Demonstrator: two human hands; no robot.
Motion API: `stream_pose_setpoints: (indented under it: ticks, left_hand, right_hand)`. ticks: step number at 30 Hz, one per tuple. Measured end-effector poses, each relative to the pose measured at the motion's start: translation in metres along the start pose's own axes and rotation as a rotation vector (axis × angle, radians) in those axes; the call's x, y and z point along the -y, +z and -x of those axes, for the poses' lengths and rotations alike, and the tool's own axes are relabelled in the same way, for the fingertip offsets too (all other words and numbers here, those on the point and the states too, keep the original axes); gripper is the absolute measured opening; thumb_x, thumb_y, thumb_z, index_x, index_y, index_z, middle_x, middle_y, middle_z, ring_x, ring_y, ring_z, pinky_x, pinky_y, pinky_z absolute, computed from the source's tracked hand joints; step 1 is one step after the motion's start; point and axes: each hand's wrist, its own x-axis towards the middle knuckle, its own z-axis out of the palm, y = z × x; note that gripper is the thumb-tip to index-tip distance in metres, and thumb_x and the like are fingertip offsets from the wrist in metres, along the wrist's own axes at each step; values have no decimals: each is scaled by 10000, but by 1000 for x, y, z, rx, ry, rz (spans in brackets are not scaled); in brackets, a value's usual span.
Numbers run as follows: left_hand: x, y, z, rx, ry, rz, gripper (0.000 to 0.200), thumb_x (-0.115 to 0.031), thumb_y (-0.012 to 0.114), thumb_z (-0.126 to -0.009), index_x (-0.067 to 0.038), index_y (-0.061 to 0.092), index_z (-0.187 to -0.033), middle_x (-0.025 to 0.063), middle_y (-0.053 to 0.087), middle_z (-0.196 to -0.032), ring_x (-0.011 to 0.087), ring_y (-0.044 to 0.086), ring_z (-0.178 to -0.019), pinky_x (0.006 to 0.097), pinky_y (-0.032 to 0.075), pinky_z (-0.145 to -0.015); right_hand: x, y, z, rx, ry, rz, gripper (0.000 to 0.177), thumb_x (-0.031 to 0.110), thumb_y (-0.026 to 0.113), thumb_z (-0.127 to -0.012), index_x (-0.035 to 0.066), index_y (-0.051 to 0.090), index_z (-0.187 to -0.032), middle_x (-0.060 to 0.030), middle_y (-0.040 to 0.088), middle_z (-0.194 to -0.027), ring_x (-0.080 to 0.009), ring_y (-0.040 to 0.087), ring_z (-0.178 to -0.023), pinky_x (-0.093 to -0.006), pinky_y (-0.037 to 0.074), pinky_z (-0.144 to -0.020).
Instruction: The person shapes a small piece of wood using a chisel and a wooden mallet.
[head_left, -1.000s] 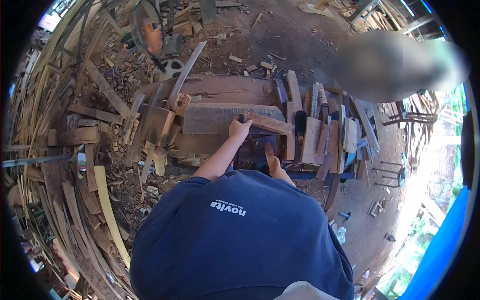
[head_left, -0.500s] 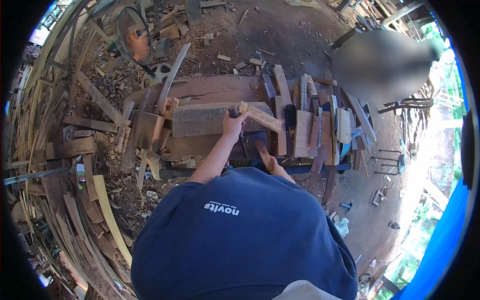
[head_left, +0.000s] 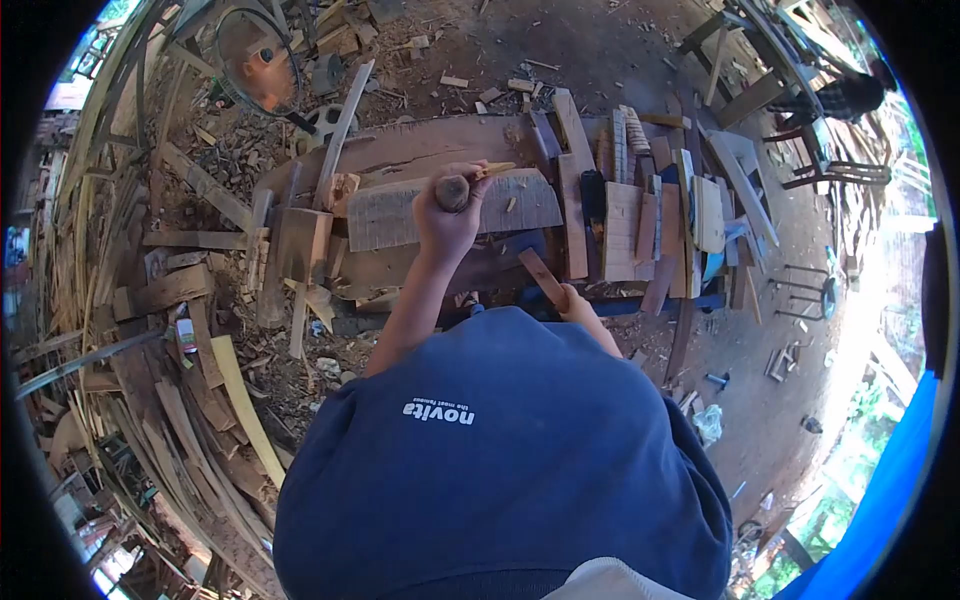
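Observation:
My left hand (head_left: 446, 222) is raised over the weathered grey board (head_left: 390, 218) on the bench, its fingers wrapped round a tool handle (head_left: 453, 191) whose rounded end faces up at me. The tool's other end is hidden below the fist. From the thumb side of that hand a light piece of wood (head_left: 497, 168) sticks out to the right, seen nearly edge-on. Closer to my body, my right hand (head_left: 576, 303) grips the lower end of a flat reddish-brown wooden bar (head_left: 541, 276), which slants up to the left. A small wood chip (head_left: 512, 204) lies on the board.
Several planks and offcuts (head_left: 625, 225) crowd the bench's right side. At its left stands a wooden block (head_left: 304, 242). Beyond the bench is a round fan (head_left: 260, 62). Long strips of wood (head_left: 170, 440) fill the left floor. A person (head_left: 845, 98) is at the far right.
My left hand has risen and turned, so the light wood shows its narrow side instead of its broad face. My right hand and the bar have shifted slightly right and away from my body.

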Motion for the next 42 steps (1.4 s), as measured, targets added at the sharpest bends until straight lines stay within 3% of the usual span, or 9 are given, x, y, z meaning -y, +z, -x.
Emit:
stream_pose_setpoints:
  ticks: [6,11,24,26,29,32,36,40,42]
  left_hand:
    - [-15,-2,7,72,207,-55,238,-17,768,-810,-36,579,-953,135,702,-959,178,693,-912,273,562,-748]
    - [-29,7,6,53,575,-192,307,-27,828,-735,-64,547,-852,113,691,-887,213,708,-804,293,583,-678]
    - [9,14,30,41,413,-298,275,-59,831,-642,-121,681,-863,30,592,-731,193,593,-616,305,464,-562]
    - [22,14,39,78,402,-301,340,40,842,-634,-86,664,-895,48,575,-775,180,596,-681,286,494,-581]
    - [33,18,45,87,365,-297,337,30,846,-636,-86,642,-877,46,570,-765,182,593,-676,290,493,-588]
    - [35,20,47,82,342,-287,339,25,848,-637,-87,617,-859,44,564,-754,185,585,-665,292,486,-585]
    - [38,20,49,99,295,-264,350,24,851,-632,-84,607,-857,45,567,-753,188,582,-661,290,480,-582]
    - [46,21,50,53,174,-247,298,-11,840,-654,-81,621,-843,43,584,-731,190,582,-645,316,474,-573]
    - [50,19,52,26,105,-240,309,-20,854,-642,-73,623,-840,44,602,-751,198,586,-676,314,477,-603]
  right_hand:
    - [-9,4,1,-13,14,-80,586,202,669,-854,107,408,-1369,-245,617,-1201,-401,592,-1137,-436,492,-911]
    - [-5,-4,-1,18,30,-116,562,143,644,-810,55,436,-1325,-276,603,-1184,-431,576,-1133,-473,476,-922]
    - [-7,-18,-11,84,39,-24,588,250,640,-826,79,392,-1332,-306,617,-1120,-474,578,-1087,-504,481,-886]
    - [-2,-28,-7,104,78,-8,598,277,648,-814,75,404,-1321,-313,620,-1101,-475,584,-1078,-496,483,-882]
    - [-21,-24,-4,22,-6,-316,623,294,662,-783,31,424,-1295,-290,622,-1092,-410,615,-1064,-441,477,-892]
    - [34,-62,20,-158,-153,-627,581,205,638,-805,-4,421,-1302,-186,576,-1127,-248,548,-1064,-369,428,-925]
    - [119,-116,42,-182,-255,-659,532,251,623,-895,-29,417,-1298,-179,593,-1114,-200,557,-1048,-341,441,-889]
    - [167,-142,60,-162,-306,-535,531,261,628,-903,-7,420,-1312,-213,628,-1077,-262,614,-1020,-364,463,-872]
    - [187,-149,64,-104,-314,-277,529,245,624,-908,18,409,-1335,-274,645,-1048,-372,657,-996,-406,494,-851]
